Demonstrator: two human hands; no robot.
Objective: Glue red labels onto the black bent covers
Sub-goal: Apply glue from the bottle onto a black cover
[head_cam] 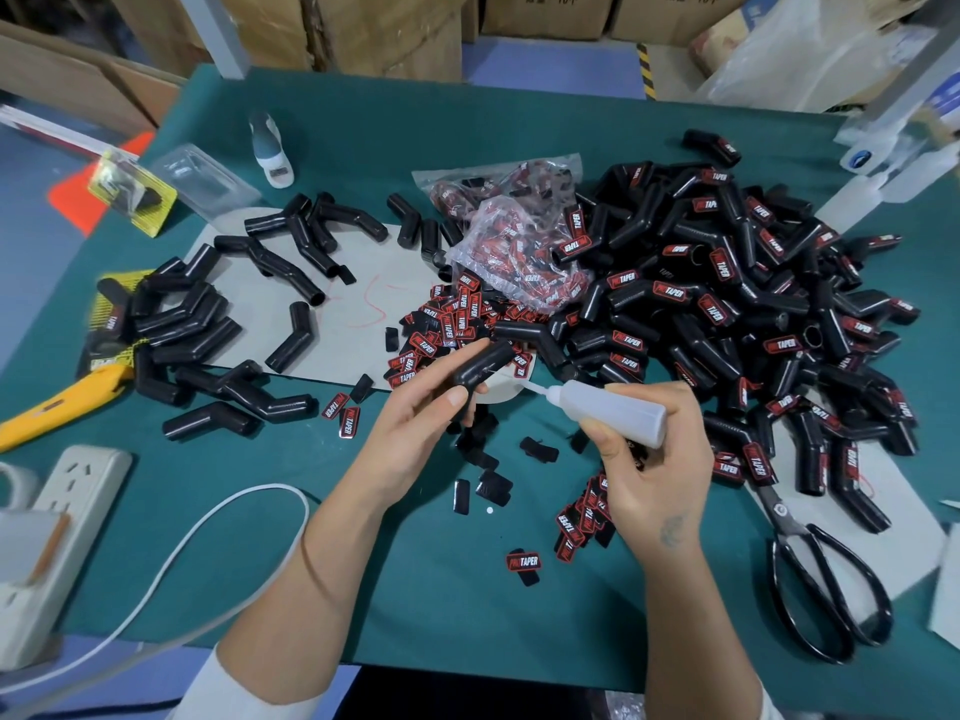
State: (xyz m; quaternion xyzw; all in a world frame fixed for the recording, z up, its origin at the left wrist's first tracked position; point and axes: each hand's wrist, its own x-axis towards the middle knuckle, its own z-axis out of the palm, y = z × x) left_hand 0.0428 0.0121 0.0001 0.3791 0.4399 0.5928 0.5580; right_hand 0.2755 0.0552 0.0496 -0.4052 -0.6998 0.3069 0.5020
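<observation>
Covers, black and bent, lie in two groups on our green table [395, 122]: the big heap of labelled covers [727, 304] fills the right side, each one showing a red label, and the smaller spread of bare covers [208, 314] sits on the left, partly on a grey card sheet [363, 283]. Between the two groups lies a clear bag of labels [519, 241], and loose red labels [447, 324] spill out in front of it, with more scattered near our wrists. Black scissors [821, 579] lie at the right front, just beside the big heap. A white power strip [62, 522] sits at the left front, with a yellow knife [57, 407] behind it.

Our left hand [415, 428] holds one bare cover [480, 363] above the table, fingers and thumb curled round its lower end, the upper end pointing up and to the right. Our right hand [649, 459] grips a small translucent glue bottle [608, 407], fingers wrapped round its body. The bottle lies almost level, its thin nozzle pointing left toward the held cover; we cannot tell whether the tip touches it.
</observation>
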